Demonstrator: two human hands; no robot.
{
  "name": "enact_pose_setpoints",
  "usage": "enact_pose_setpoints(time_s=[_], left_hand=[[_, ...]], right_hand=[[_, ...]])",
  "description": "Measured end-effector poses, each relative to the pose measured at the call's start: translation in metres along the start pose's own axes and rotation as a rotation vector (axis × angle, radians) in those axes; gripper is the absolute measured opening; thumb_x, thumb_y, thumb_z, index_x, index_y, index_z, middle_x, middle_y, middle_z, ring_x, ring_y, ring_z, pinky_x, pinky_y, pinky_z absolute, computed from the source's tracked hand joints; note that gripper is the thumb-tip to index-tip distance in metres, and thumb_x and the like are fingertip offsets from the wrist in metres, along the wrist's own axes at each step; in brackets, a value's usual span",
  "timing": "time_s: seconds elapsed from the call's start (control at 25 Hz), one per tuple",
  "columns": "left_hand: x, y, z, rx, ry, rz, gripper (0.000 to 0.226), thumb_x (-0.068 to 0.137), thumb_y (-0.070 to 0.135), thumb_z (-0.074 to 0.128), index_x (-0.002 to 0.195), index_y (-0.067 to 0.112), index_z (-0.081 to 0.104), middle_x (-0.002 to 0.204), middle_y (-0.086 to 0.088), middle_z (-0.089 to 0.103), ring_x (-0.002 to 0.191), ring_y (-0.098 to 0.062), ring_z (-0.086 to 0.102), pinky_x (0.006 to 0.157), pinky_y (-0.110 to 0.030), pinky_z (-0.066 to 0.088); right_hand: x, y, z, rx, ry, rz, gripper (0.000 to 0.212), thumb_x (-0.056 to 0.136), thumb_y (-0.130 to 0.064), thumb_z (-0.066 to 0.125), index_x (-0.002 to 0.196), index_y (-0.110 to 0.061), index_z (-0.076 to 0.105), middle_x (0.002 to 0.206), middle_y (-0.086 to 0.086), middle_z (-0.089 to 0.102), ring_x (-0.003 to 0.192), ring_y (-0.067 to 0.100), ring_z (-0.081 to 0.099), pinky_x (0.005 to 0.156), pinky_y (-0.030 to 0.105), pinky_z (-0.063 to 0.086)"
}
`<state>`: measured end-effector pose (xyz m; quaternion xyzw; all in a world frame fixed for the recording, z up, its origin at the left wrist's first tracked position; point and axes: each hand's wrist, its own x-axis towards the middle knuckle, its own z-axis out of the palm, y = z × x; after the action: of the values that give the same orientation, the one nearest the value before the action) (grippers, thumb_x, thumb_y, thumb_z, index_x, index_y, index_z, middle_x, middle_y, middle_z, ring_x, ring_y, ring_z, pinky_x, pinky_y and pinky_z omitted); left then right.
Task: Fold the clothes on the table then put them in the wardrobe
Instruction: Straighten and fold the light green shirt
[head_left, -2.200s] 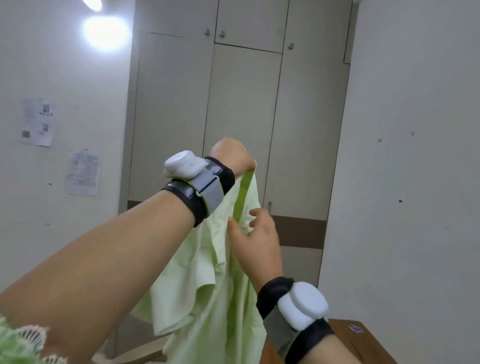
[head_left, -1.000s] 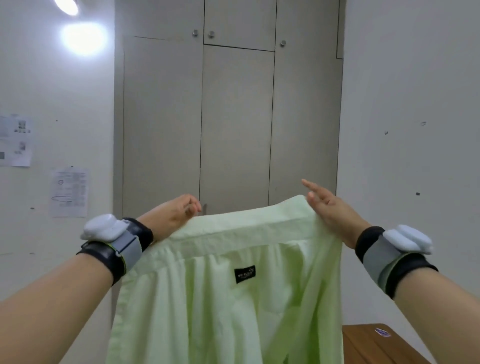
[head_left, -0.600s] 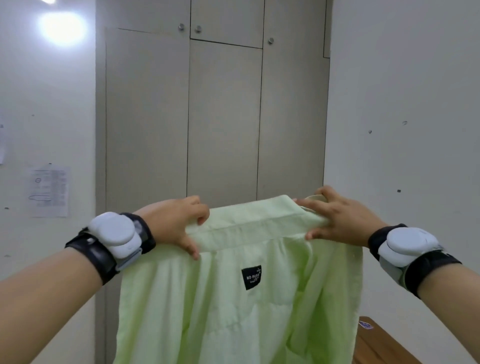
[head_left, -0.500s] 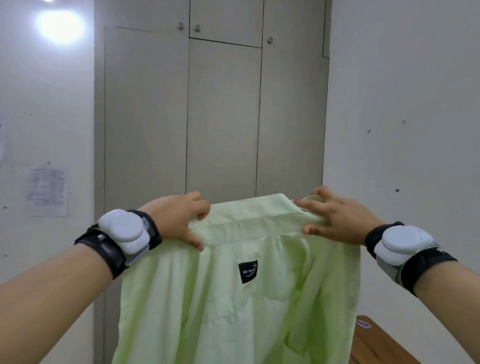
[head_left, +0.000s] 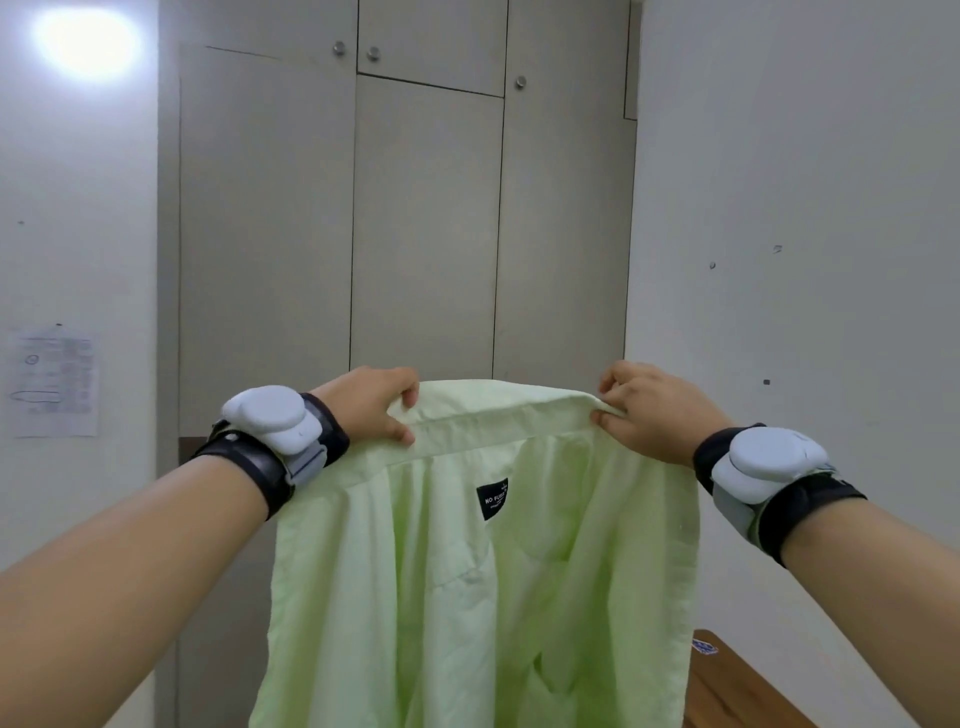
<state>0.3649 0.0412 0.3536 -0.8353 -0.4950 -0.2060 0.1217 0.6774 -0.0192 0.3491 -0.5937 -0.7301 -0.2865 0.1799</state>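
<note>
At centre frame, a pale green shirt (head_left: 467, 571) hangs in the air, held up by its collar band, black label (head_left: 492, 499) facing the camera. Left hand (head_left: 371, 402) and right hand (head_left: 647, 410) each pinch one end of the collar, fingers curled over the cloth. Behind stands the closed wardrobe (head_left: 426, 234); a corner of the wooden table (head_left: 727, 691) shows at lower right. Risk: the bunched, creased fabric may set crooked folds, or one pinch may slip and drop a shoulder.
</note>
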Motion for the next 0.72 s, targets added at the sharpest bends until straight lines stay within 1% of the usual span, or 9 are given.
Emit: enact_pose_setpoints(time_s=[0.08,0.16,0.2,0.28,0.4,0.48,0.56,0.64,0.72], left_hand=[[0.004,0.005,0.0,-0.075,-0.007,-0.003,0.025,0.085,0.032,0.065,0.105,0.022,0.053,0.087,0.007,0.052,0.085,-0.016,0.048,0.07,-0.026,0.033],[0.007,0.005,-0.003,-0.142,-0.012,-0.015,0.012,0.09,0.026,0.06,0.101,0.022,0.058,0.082,0.01,0.05,0.081,-0.013,0.048,0.068,-0.024,0.034],[0.007,0.003,-0.003,-0.174,-0.029,-0.022,0.005,0.09,0.022,0.058,0.095,0.023,0.06,0.078,0.01,0.049,0.076,-0.011,0.048,0.063,-0.021,0.034],[0.008,0.0,-0.001,-0.23,-0.039,-0.047,0.013,0.091,0.015,0.055,0.087,0.026,0.06,0.078,0.008,0.052,0.071,-0.009,0.049,0.061,-0.016,0.035],[0.008,0.008,0.008,-0.301,0.037,-0.123,0.026,0.094,0.009,0.043,0.085,0.027,0.06,0.072,0.002,0.051,0.064,-0.017,0.046,0.055,-0.021,0.034],[0.007,0.018,0.014,-0.44,0.113,-0.203,0.028,0.095,0.008,0.038,0.088,0.022,0.061,0.07,-0.001,0.05,0.058,-0.017,0.042,0.049,-0.019,0.032],[0.003,0.025,0.02,-0.498,0.138,-0.205,0.011,0.095,0.02,0.048,0.091,0.017,0.058,0.083,-0.002,0.054,0.072,-0.018,0.047,0.055,-0.016,0.034],[-0.004,0.026,0.025,-0.292,0.065,-0.142,0.037,0.08,0.047,0.066,0.102,0.019,0.054,0.098,0.004,0.051,0.091,-0.018,0.048,0.076,-0.025,0.039],[-0.006,0.024,0.032,-0.064,0.023,-0.099,0.063,0.063,0.057,0.076,0.111,0.025,0.05,0.105,0.006,0.048,0.099,-0.019,0.047,0.093,-0.034,0.035]], right_hand=[[0.006,0.0,0.001,0.04,-0.041,0.025,0.035,0.096,-0.03,0.044,0.114,-0.009,0.064,0.132,-0.003,0.048,0.114,0.02,0.053,0.094,0.028,0.041],[0.007,-0.001,0.001,0.084,-0.004,0.055,0.03,0.094,-0.014,0.043,0.118,-0.006,0.06,0.131,0.006,0.052,0.116,0.027,0.053,0.099,0.033,0.041],[0.006,-0.002,0.001,0.117,0.014,0.074,0.03,0.091,-0.005,0.041,0.117,-0.007,0.057,0.122,0.011,0.057,0.111,0.031,0.055,0.094,0.037,0.044],[0.001,-0.01,0.002,0.16,0.015,0.099,0.031,0.084,0.005,0.035,0.108,-0.009,0.05,0.097,0.014,0.061,0.092,0.034,0.057,0.076,0.04,0.048],[0.002,-0.02,0.005,0.179,0.002,0.122,0.021,0.079,0.006,0.032,0.093,-0.008,0.036,0.077,0.012,0.049,0.075,0.033,0.048,0.062,0.037,0.037],[0.001,-0.026,0.005,0.199,0.01,0.117,0.014,0.081,-0.001,0.035,0.092,-0.01,0.034,0.076,0.01,0.048,0.076,0.034,0.049,0.061,0.036,0.036],[-0.003,-0.028,0.003,0.204,-0.009,0.087,0.018,0.086,-0.02,0.043,0.103,-0.015,0.039,0.086,0.007,0.056,0.086,0.033,0.054,0.067,0.036,0.041],[-0.007,-0.029,0.001,0.09,-0.067,0.047,0.039,0.09,-0.047,0.045,0.124,-0.029,0.04,0.108,0.004,0.06,0.103,0.03,0.058,0.082,0.036,0.046],[-0.005,-0.028,0.0,-0.03,-0.06,0.026,0.035,0.093,-0.054,0.037,0.114,-0.028,0.047,0.105,0.003,0.06,0.104,0.028,0.058,0.083,0.036,0.048]])
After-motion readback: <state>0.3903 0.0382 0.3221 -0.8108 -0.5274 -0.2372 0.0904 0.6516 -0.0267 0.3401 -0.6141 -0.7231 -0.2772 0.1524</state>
